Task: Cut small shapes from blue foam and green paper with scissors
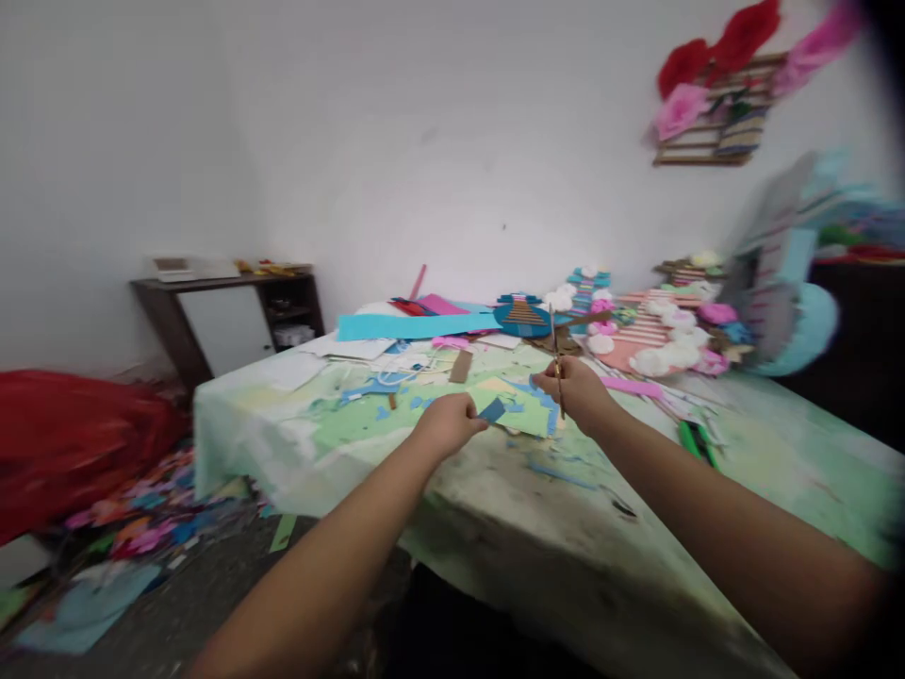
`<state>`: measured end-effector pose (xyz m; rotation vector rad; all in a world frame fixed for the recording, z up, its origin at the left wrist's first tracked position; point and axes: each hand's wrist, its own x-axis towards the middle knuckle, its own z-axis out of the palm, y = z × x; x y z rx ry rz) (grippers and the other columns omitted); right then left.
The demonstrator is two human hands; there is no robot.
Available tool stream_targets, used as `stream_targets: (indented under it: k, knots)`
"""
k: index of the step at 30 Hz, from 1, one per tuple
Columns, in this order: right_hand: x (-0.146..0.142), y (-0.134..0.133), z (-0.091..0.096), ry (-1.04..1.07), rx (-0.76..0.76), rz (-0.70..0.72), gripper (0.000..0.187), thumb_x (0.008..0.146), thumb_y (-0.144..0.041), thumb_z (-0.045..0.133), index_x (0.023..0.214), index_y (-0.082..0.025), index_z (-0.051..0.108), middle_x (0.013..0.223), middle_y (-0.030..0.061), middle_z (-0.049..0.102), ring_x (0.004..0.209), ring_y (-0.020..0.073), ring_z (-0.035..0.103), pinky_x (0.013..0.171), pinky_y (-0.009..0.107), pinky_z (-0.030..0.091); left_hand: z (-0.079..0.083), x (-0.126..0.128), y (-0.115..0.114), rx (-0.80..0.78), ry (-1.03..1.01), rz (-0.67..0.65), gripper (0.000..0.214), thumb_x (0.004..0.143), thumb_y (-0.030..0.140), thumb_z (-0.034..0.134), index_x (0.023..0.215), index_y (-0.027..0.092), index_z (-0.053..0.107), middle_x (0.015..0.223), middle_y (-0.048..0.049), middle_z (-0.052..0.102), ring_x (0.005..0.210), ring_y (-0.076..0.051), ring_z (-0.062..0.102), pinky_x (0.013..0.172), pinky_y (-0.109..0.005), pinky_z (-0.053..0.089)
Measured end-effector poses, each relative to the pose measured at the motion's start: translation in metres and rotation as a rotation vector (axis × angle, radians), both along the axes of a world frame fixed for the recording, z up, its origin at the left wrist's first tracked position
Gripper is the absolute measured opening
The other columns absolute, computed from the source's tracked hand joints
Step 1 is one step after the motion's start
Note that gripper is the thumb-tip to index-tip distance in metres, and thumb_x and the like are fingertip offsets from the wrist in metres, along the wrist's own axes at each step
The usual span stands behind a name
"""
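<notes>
My left hand (447,426) is closed over the near part of the table, pinching a small dark-blue strip of paper or felt (493,410) whose free end points right. To its right, my right hand (578,389) is closed on a pair of scissors (555,344), blades pointing up and away from me. A bit of blue (534,380) shows at the fingertips of that hand; whether it is held there I cannot tell. Beyond and between the hands lies a light-green sheet (527,415) with blue scraps on it. The blades are apart from the strip.
A patterned cloth covers the table (283,443). At the back lie a long light-blue strip (417,326) and a round blue craft piece (523,316). A green-handled tool (699,443) rests at the right. Coloured scraps (152,514) litter the floor at left.
</notes>
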<state>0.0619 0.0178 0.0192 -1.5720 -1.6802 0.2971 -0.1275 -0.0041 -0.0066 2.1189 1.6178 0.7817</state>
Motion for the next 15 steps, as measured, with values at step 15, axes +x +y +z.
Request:
stream_targets:
  k: [15]
  knots:
    - [-0.164,0.042,-0.005,-0.14,-0.083,0.112,0.049,0.068,-0.06,0.035,0.062,-0.015,0.052,0.065,0.0118,0.055,0.06,0.021,0.051,0.051,0.03,0.033,0.024,-0.119,-0.122,0.001,-1.297,0.237,0.018,0.062,0.027,0.06,0.062,0.014,0.047,0.058,0.0016,0.053,0.055,-0.007,0.05,0.057,-0.022,0.04]
